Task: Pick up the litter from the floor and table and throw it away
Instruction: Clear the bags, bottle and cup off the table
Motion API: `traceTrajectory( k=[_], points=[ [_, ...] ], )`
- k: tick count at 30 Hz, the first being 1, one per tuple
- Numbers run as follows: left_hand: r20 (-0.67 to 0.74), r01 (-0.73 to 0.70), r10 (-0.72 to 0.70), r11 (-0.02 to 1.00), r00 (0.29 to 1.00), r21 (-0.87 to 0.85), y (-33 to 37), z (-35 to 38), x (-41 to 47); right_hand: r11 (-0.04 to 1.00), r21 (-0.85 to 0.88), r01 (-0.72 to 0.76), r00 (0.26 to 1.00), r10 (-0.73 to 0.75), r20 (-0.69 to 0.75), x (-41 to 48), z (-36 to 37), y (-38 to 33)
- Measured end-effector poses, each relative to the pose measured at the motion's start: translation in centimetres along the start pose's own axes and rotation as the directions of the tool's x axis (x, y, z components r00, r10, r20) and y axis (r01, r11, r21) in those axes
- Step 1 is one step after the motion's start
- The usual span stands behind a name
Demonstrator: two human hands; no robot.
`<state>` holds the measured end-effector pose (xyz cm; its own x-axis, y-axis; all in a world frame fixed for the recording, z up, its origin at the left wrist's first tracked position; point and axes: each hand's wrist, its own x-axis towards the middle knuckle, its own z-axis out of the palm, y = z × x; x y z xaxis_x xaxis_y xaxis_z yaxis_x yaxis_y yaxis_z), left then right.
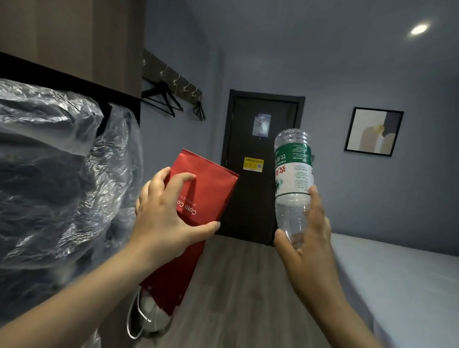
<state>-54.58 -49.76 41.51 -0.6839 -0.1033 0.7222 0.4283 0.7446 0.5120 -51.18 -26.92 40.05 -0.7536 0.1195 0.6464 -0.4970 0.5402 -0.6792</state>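
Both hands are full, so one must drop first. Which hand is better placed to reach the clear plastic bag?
Left. The left hand, gripping the red paper bag, is right beside the clear plastic bag; the right hand holds the bottle farther off.

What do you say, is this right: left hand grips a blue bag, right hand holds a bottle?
Not quite: the bag is red, not blue, as the head view shows. The left hand grips it and the right hand holds the bottle.
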Motion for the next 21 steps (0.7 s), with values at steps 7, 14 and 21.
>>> traceTrajectory(
  k=[7,14,21],
  points=[
    [-0.034,0.022,-0.021,1.0,0.999,0.003,-6.8,9.0,7.8,0.999,-0.024,-0.032,0.998,0.033,0.056,9.2,6.0,8.7],
    [-0.018,0.019,-0.02,1.0,1.0,-0.011,-14.3,17.4,18.7,0.998,-0.012,-0.054,0.996,0.054,0.069,21.1,13.2,15.8],
    [0.036,0.017,-0.018,0.999,0.999,0.032,-20.1,26.5,27.5,0.994,-0.003,-0.111,0.989,0.11,0.102,30.3,18.7,24.1]
  ],
)
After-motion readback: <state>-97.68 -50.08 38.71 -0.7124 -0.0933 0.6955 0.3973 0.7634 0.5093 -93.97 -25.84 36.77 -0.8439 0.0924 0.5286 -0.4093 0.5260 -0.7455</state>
